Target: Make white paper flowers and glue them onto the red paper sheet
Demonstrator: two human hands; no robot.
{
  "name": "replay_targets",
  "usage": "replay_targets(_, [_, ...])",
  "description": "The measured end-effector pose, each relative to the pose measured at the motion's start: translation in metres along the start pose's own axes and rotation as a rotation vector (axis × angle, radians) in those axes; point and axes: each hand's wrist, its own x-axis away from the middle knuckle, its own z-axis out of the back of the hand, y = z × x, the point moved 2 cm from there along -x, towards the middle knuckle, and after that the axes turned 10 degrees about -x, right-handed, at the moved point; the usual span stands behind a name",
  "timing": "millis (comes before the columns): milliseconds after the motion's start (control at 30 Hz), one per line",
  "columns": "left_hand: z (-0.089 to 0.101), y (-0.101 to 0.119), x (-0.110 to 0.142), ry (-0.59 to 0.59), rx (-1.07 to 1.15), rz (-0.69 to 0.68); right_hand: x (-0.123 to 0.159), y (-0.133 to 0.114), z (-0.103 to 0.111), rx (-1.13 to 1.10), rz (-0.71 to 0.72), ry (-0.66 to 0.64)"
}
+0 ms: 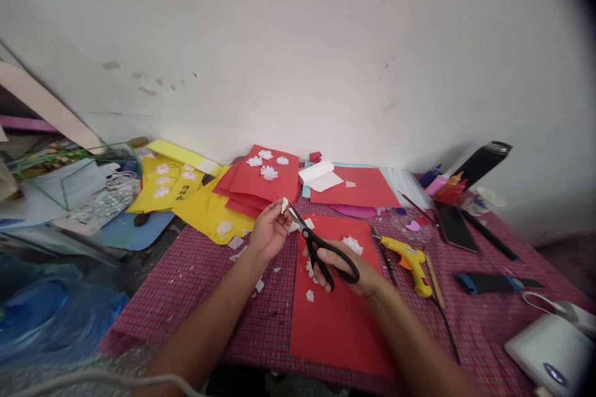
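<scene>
My left hand (270, 231) pinches a small piece of white paper (285, 203) between its fingertips. In my right hand (347, 267) are black-handled scissors (316, 242), their blades pointing up and left at the white paper. Whether the blades touch the paper is hard to tell. Beneath my right hand lies a red sheet (335, 335) with white paper flowers on it, one fluffy flower (352, 245) partly beside the hand. White paper scraps (236, 242) are strewn on the cloth near my left wrist.
Red sheets with white flowers (269, 172) and yellow sheets (195, 214) lie at the back left. A white paper roll (316, 172) rests behind the scissors. Rightward are a yellow glue gun (410, 257), a phone (454, 225), a black flask (487, 164) and a white device (549, 350).
</scene>
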Motion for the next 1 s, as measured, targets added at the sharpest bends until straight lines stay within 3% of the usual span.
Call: replay_targets(1000, [-0.0026,-0.0025,0.0027,-0.034,-0.078,-0.035,0.0001,0.0014,0.0007,-0.01,-0.004,-0.004])
